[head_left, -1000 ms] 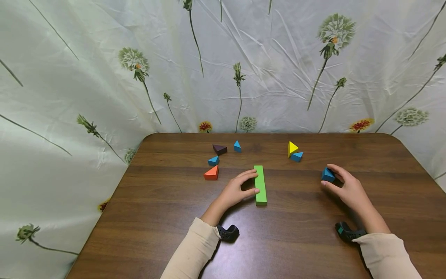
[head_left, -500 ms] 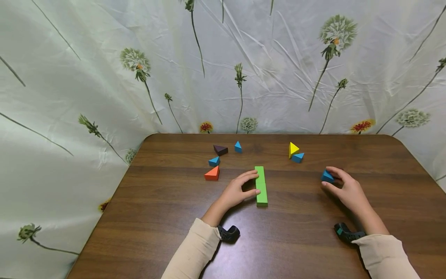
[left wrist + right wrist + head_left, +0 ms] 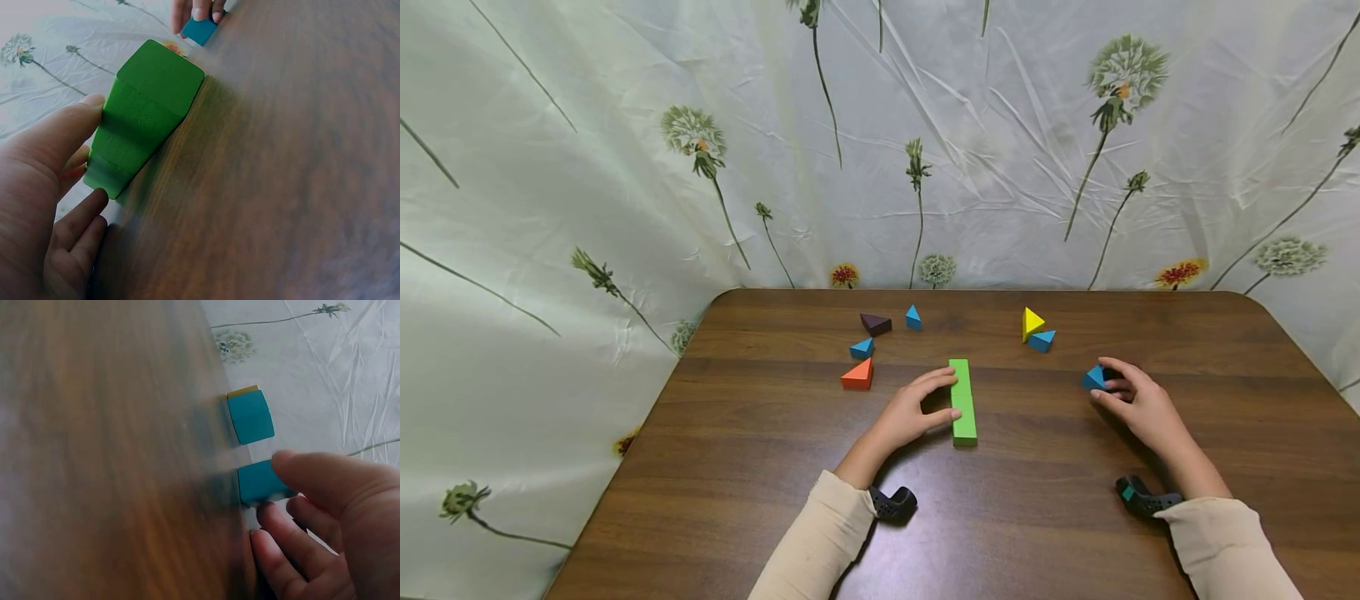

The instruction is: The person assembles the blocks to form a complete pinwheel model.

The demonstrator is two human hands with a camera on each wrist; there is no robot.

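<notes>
Two long green blocks (image 3: 962, 404) lie end to end on the table, forming one bar. My left hand (image 3: 910, 410) touches the bar's left side, index fingertip towards the far end and thumb towards the near end. In the left wrist view, its thumb (image 3: 69, 131) meets the edge of the green bar (image 3: 140, 119). To the right, my right hand (image 3: 1146, 408) pinches a blue triangular block (image 3: 1093, 378) between thumb and fingers, at the table surface. The right wrist view has this blue block (image 3: 262, 481) partly covered by the thumb.
Behind and left of the green bar are a red triangular block (image 3: 857, 377), two small blue ones (image 3: 862, 348) and a dark purple one (image 3: 876, 323). A yellow triangular block (image 3: 1032, 324) touches another blue one (image 3: 1042, 341) farther back. Floral cloth (image 3: 985, 167) hangs behind the table.
My right hand has shifted slightly left with the blue triangular block, which has turned a little. My left hand and the green blocks stay where they were.
</notes>
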